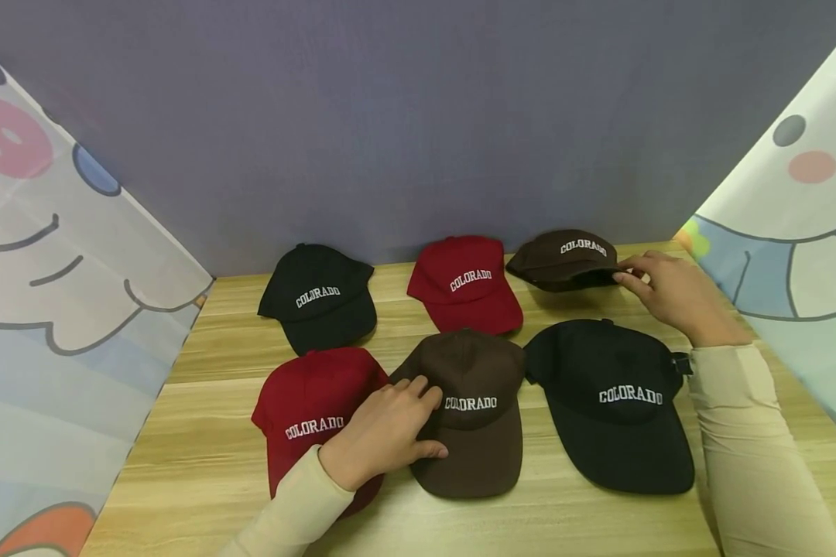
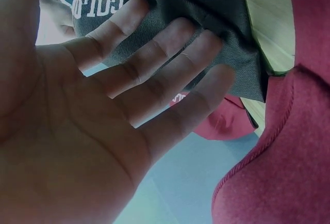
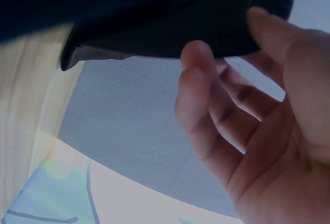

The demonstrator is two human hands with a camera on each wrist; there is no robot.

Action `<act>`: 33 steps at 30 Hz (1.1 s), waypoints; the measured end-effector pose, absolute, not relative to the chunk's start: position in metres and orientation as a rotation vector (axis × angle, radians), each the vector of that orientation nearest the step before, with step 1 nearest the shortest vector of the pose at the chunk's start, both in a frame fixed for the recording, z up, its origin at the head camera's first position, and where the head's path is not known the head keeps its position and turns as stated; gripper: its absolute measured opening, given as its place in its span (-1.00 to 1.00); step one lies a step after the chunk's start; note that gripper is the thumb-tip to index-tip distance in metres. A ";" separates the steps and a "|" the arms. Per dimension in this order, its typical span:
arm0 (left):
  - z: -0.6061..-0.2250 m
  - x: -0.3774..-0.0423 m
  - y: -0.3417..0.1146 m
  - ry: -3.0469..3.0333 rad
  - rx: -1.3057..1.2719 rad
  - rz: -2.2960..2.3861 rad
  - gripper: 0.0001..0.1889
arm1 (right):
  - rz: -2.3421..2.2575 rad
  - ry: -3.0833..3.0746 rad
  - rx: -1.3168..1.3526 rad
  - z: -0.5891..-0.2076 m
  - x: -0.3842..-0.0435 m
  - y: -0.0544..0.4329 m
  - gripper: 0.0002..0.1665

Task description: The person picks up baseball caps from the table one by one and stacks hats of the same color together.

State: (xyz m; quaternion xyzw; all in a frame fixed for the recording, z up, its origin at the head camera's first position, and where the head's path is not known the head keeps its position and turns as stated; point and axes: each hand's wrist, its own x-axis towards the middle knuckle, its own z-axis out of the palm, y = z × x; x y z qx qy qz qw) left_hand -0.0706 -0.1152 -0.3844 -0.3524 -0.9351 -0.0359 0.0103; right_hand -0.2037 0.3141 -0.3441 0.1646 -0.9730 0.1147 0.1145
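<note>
At the back right, my right hand (image 1: 672,292) pinches the brim edge of a dark brown baseball cap (image 1: 546,257) between thumb and fingers. That brim is tipped up off the table, and its dark underside (image 3: 170,35) shows in the right wrist view. My left hand (image 1: 385,428) reaches over a red baseball cap (image 1: 306,391) to the left side of another brown baseball cap (image 1: 470,456) in the front row. Its fingers are nearly straight, with the tips at the brown cap's crown. White COLORADO lettering marks every cap.
A black cap (image 1: 320,317) and a red cap (image 1: 470,275) lie in the back row. Another black cap (image 1: 620,437) sits front right, beside my right forearm. The wood-grain table (image 1: 181,433) meets a grey back panel (image 1: 418,124), with cartoon-printed panels (image 1: 35,309) at both sides.
</note>
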 end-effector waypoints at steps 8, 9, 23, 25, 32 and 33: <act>-0.384 -0.071 -0.116 -2.920 -1.099 -0.116 -0.39 | 0.319 -2.731 0.446 -0.344 -0.204 0.314 -0.85; -0.384 -0.071 -0.116 -2.919 -1.099 -0.115 -0.39 | 0.316 -2.721 0.441 -0.344 -0.204 0.314 -0.86; -0.384 -0.071 -0.116 -2.926 -1.099 -0.120 -0.39 | 0.293 -2.515 0.417 -0.343 -0.202 0.312 -0.90; -0.384 -0.071 -0.116 -2.927 -1.099 -0.117 -0.39 | 0.304 -2.468 0.416 -0.343 -0.202 0.311 -0.90; -0.384 -0.071 -0.116 -2.929 -1.091 -0.121 -0.40 | 0.316 -2.352 0.399 -0.339 -0.200 0.309 -0.88; -0.384 -0.071 -0.116 -2.929 -1.091 -0.122 -0.40 | 0.316 -2.342 0.395 -0.338 -0.199 0.309 -0.88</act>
